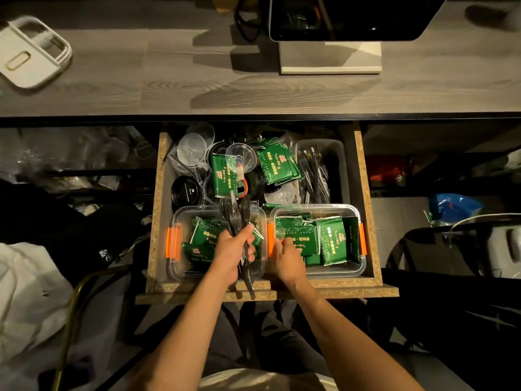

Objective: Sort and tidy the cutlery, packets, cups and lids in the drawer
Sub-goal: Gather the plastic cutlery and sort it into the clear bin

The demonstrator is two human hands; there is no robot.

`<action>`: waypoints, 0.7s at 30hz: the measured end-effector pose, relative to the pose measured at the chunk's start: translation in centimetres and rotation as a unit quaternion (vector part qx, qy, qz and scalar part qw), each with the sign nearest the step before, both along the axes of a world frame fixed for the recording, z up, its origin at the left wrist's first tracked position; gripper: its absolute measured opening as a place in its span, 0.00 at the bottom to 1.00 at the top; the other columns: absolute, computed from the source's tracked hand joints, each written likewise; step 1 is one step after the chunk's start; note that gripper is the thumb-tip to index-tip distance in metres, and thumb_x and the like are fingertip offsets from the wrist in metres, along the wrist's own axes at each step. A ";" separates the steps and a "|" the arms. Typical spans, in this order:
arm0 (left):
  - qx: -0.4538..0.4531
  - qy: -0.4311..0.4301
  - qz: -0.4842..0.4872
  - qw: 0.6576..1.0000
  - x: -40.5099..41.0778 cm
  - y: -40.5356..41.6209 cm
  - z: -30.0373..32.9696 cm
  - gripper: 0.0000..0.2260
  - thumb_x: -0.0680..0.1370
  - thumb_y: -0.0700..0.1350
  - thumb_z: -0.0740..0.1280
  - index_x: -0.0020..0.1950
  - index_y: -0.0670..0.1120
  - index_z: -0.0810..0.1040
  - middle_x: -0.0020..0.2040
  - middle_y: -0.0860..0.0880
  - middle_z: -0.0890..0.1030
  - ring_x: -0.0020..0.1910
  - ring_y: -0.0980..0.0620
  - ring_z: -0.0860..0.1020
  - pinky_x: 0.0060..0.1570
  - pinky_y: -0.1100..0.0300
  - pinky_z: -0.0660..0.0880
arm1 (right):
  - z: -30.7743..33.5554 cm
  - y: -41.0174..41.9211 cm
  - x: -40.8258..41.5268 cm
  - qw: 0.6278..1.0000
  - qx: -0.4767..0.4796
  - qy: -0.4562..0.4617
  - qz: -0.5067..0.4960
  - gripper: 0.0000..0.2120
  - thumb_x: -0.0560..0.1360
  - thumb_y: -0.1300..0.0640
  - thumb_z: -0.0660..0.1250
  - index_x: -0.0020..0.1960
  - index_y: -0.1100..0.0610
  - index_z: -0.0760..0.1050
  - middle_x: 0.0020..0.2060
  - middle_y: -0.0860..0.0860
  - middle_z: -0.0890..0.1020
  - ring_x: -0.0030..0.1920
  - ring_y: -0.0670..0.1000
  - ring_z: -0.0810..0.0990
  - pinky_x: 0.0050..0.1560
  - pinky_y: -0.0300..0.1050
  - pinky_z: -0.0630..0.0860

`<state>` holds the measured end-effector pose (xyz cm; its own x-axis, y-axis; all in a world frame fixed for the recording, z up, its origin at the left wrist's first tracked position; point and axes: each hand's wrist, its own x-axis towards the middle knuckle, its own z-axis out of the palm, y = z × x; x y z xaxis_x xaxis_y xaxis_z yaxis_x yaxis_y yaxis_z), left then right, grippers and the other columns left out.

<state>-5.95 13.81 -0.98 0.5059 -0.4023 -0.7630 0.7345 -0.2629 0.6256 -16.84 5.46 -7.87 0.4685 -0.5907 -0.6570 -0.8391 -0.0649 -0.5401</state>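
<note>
An open chipboard drawer [366, 210] holds green packets, clear cups, black lids and cutlery. My left hand [232, 253] grips a bundle of dark plastic forks [238, 213] above the front left clear container [176, 218], which holds green packets [201, 235]. My right hand [287, 256] reaches into the front right clear container [353, 266], its fingers curled on the green packets [329, 238] there; whether it pinches one is hidden. At the back lie a clear cup [241, 156], black lids [184, 190], more green packets [279, 165] and a grey tray of cutlery [337, 153].
A grey wooden counter [169, 88] runs above the drawer, with a white lunch box [31, 52] at the left and a screen on a white stand [329, 56]. Cluttered shelves flank the drawer. A white bag [28, 286] lies left, a dark chair [451, 249] right.
</note>
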 end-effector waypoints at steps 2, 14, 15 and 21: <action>0.007 0.000 -0.008 1.000 -0.3 -0.3 -0.2 0.08 0.81 0.42 0.66 0.42 0.45 0.74 0.30 0.51 0.71 0.24 0.54 0.68 0.22 0.62 0.65 | -0.1 0.4 0.0 0.997 -0.060 0.019 0.032 0.09 0.84 0.52 0.51 0.50 0.55 0.64 0.36 0.49 0.77 0.36 0.52 0.77 0.37 0.49 0.74; 0.003 -0.001 -0.039 0.999 -0.6 -0.5 -0.4 0.09 0.82 0.43 0.66 0.42 0.45 0.74 0.30 0.51 0.72 0.24 0.54 0.69 0.22 0.62 0.66 | -0.2 0.6 -1.3 0.998 -0.069 -0.009 0.011 0.12 0.85 0.53 0.52 0.46 0.55 0.68 0.34 0.47 0.77 0.33 0.48 0.76 0.32 0.41 0.71; 0.005 -0.001 -0.042 0.999 -0.7 -0.6 -0.4 0.08 0.82 0.43 0.66 0.42 0.45 0.74 0.30 0.51 0.72 0.24 0.54 0.69 0.22 0.62 0.66 | -0.3 0.3 -1.5 0.997 -0.073 -0.020 -0.016 0.12 0.85 0.54 0.53 0.47 0.56 0.70 0.35 0.49 0.78 0.35 0.50 0.77 0.35 0.44 0.74; 0.022 -0.013 -0.064 0.998 -1.0 -0.7 -0.5 0.09 0.81 0.43 0.66 0.41 0.43 0.75 0.29 0.50 0.74 0.26 0.52 0.71 0.27 0.59 0.69 | 1.5 -1.9 -3.1 0.972 -0.079 -0.133 -0.174 0.11 0.83 0.58 0.57 0.45 0.54 0.74 0.36 0.53 0.79 0.37 0.52 0.77 0.40 0.51 0.78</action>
